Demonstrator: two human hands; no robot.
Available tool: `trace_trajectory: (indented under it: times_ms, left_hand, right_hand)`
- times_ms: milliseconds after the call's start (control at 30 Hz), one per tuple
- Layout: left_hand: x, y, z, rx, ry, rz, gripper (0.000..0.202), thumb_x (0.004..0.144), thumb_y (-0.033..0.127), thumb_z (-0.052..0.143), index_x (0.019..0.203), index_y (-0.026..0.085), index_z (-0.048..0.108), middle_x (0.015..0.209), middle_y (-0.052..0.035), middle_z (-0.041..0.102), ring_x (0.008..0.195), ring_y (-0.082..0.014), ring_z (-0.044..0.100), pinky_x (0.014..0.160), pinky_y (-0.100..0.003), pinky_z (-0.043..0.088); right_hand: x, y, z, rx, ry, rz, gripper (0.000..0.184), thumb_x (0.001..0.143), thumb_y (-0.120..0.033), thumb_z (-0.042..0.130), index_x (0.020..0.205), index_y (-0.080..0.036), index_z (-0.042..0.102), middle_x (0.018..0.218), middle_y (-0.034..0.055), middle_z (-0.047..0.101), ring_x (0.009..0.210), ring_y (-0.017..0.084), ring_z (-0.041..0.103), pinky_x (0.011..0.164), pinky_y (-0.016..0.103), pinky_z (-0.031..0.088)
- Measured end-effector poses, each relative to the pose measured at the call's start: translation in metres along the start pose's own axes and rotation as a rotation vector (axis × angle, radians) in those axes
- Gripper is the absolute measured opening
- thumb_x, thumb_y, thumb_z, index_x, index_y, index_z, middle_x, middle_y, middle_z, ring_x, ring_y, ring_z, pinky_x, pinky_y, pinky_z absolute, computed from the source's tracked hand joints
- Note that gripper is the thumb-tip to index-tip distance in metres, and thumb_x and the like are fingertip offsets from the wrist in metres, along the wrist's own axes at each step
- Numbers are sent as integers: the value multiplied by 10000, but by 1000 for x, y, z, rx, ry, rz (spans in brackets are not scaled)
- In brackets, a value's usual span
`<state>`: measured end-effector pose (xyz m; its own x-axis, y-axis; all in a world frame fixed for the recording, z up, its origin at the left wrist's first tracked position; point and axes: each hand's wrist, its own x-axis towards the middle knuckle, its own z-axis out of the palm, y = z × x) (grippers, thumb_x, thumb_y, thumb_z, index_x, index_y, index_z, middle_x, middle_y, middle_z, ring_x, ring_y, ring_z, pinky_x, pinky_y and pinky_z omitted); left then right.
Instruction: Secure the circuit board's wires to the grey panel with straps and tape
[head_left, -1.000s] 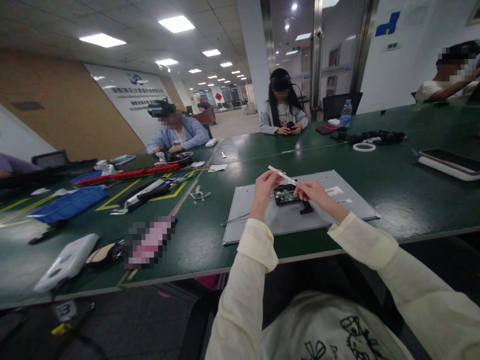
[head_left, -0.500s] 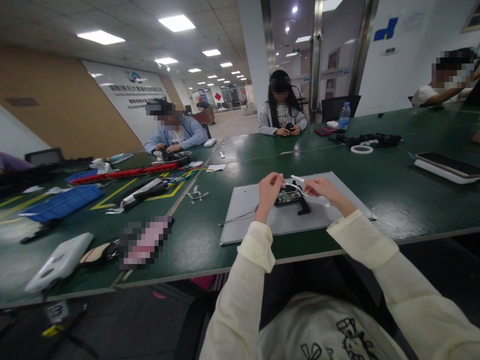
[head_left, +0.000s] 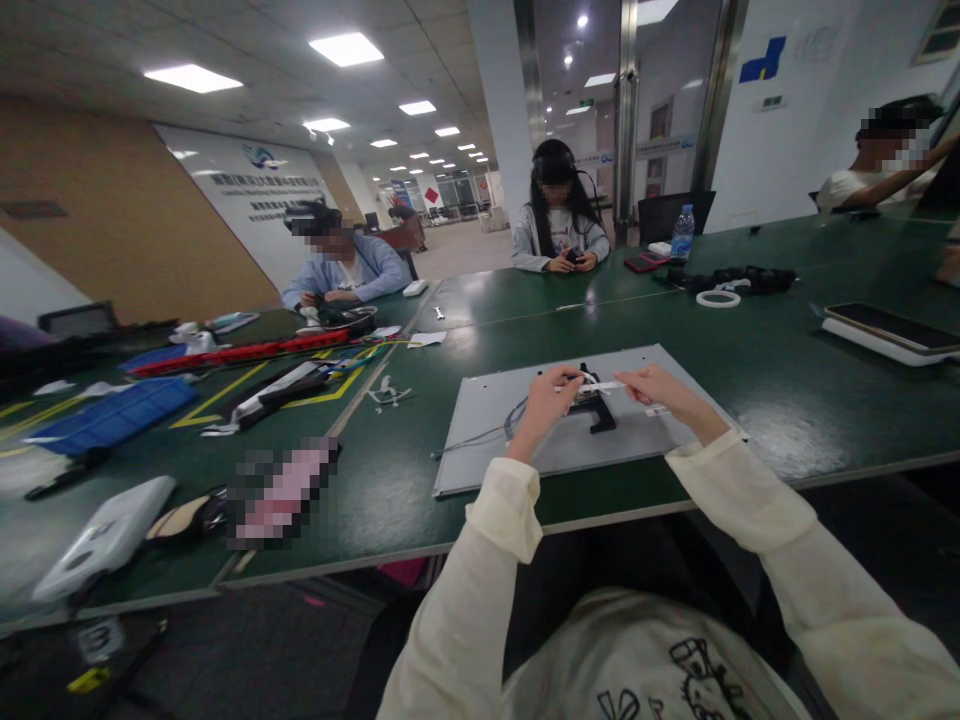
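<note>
A narrow white strip (head_left: pixel 601 387) runs roughly level between my two hands. My left hand (head_left: pixel 552 398) pinches its left end, and my right hand (head_left: pixel 661 388) pinches the other end between thumb and finger. Whether it is tape or a flat cable I cannot tell. Just below it is a black device frame (head_left: pixel 602 416), whose circuit board is mostly hidden by my left hand and the strip. The device lies on a grey board (head_left: pixel 487 400). A thin grey cable (head_left: pixel 480 438) leads off the board to the left. A small white piece (head_left: pixel 657 410) lies by my right hand.
Scraps of white strip (head_left: pixel 388 393) lie left of the board. Farther left are a blue tray (head_left: pixel 112 412) and a white case (head_left: pixel 109 535). A tape roll (head_left: pixel 718 299), water bottle (head_left: pixel 682 235) and phone (head_left: pixel 892 327) are to the right. Co-workers sit around the table.
The white strip, slanted before, is now held level between both hands. My left hand has shifted right and down over the circuit board; my right hand has moved slightly right.
</note>
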<state>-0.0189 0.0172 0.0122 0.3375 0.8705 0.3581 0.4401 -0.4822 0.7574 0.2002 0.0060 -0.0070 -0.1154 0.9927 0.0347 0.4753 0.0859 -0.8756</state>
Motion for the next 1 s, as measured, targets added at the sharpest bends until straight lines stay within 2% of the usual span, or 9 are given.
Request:
trace_trajectory:
  times_ms: [67,167,267,367,600,800,1000]
  left_hand:
    - [-7,2,7,146,54,26,335,862,320,535,1157,169,579,731,-2,659,661,-131,597,710,-246,451]
    - [-17,8,17,393,-39,-7,437,903,291,469,1331,209,434,797,-14,685,748,-158,636,757,-260,461]
    - [-23,15,20,635,-115,-50,432,933,285,400,1360,224,385,861,-48,692,788,-188,657,736,-273,473]
    - [-25,18,20,772,-166,-55,423,939,274,381,1359,226,363,887,-61,690,818,-201,666,730,-276,480]
    - [-29,15,21,867,-194,4,387,943,263,366,1326,204,369,890,-74,685,841,-210,674,711,-281,488]
    - [-31,16,25,929,-211,8,382,947,267,366,1322,195,352,901,-88,687,835,-230,679,731,-322,501]
    - [-29,18,26,928,-245,-8,392,944,274,385,1323,190,335,933,-94,687,871,-223,678,746,-307,503]
  right_hand:
    - [1,10,2,-218,38,25,572,831,-614,459,474,-174,543,393,-7,440,422,104,422,522,253,299]
    - [2,18,5,-428,67,7,557,852,-559,431,479,-170,574,419,11,490,464,122,480,548,253,308]
    - [2,16,7,-514,71,20,539,857,-539,431,503,-169,600,445,20,523,482,128,497,547,252,306]
    - [-2,9,9,-589,55,36,529,866,-524,438,518,-169,619,477,30,555,496,129,504,536,251,300]
    - [-9,-3,15,-786,54,61,538,900,-507,414,569,-169,669,601,76,648,625,157,602,551,247,315]
    - [-12,-4,23,-946,107,75,504,909,-522,407,766,-175,743,841,120,712,833,203,649,646,244,391]
    - [-19,-9,29,-1017,122,55,522,921,-529,387,839,-160,747,882,141,707,874,234,653,701,272,422]
